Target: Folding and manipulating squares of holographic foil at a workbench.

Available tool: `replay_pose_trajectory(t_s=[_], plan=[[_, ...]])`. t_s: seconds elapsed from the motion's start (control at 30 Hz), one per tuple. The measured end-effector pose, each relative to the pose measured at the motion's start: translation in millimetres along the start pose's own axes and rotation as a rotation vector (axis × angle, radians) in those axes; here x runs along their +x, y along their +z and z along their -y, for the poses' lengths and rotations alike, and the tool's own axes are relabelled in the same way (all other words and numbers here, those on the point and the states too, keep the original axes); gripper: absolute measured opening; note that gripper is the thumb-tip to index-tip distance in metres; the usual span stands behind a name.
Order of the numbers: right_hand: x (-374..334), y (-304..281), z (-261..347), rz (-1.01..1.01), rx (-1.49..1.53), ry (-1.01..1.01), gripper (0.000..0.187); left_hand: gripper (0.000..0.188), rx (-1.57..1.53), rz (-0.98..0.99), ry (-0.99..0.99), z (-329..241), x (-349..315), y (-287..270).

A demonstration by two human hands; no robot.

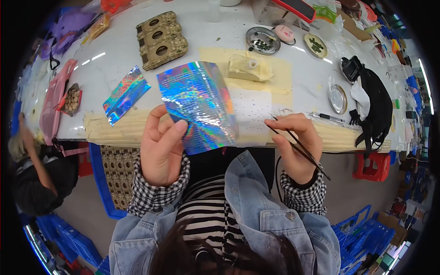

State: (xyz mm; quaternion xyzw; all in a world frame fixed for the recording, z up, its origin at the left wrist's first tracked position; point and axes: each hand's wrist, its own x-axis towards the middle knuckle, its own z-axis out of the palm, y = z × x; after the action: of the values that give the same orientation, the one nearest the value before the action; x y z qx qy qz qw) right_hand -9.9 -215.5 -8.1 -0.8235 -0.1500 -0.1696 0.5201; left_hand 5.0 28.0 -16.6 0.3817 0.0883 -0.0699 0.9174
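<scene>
this was a workshop, one for small parts: a white bench (pixel 114 48) carried dishes (pixel 263 32) of tiny dark pieces (pixel 263 45) and a camouflage-patterned case (pixel 156 49), with tweezers (pixel 318 167) held at its edge. rows of similar cases (pixel 120 176) filled a blue crate (pixel 101 178) below that edge, more blue crates (pixel 366 234) were piled nearby, red stools (pixel 372 170) stood about, and another person (pixel 43 183) was near the bench's left end.
</scene>
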Motion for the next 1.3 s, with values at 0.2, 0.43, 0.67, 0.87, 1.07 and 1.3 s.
replay_pose_trajectory(t_s=[0.2, 0.43, 0.67, 0.87, 1.07, 1.3], plan=[[12.6, 21.0, 32.6, 0.181, 0.039, -0.212, 0.043, 0.046, 0.059, 0.04, -0.101, 2.9, -4.3, 8.4], [17.4, 40.1, 30.6, 0.175, -0.038, -0.367, 0.041, 0.052, 0.092, 0.07, -0.11, 4.0, -7.3, 9.1], [15.8, 43.2, 29.0, 0.164, -0.068, -0.377, 0.038, 0.052, 0.087, 0.083, -0.122, 7.0, -8.0, 10.5], [14.1, 45.7, 26.4, 0.152, -0.083, -0.386, 0.037, 0.051, 0.1, 0.085, -0.12, 8.0, -7.8, 10.6], [13.3, 47.4, 25.5, 0.144, -0.072, -0.375, 0.036, 0.051, 0.116, 0.09, -0.112, 7.6, -8.2, 9.8], [13.3, 48.0, 25.3, 0.138, -0.096, -0.361, 0.035, 0.05, 0.125, 0.088, -0.108, 7.9, -7.9, 10.3]])
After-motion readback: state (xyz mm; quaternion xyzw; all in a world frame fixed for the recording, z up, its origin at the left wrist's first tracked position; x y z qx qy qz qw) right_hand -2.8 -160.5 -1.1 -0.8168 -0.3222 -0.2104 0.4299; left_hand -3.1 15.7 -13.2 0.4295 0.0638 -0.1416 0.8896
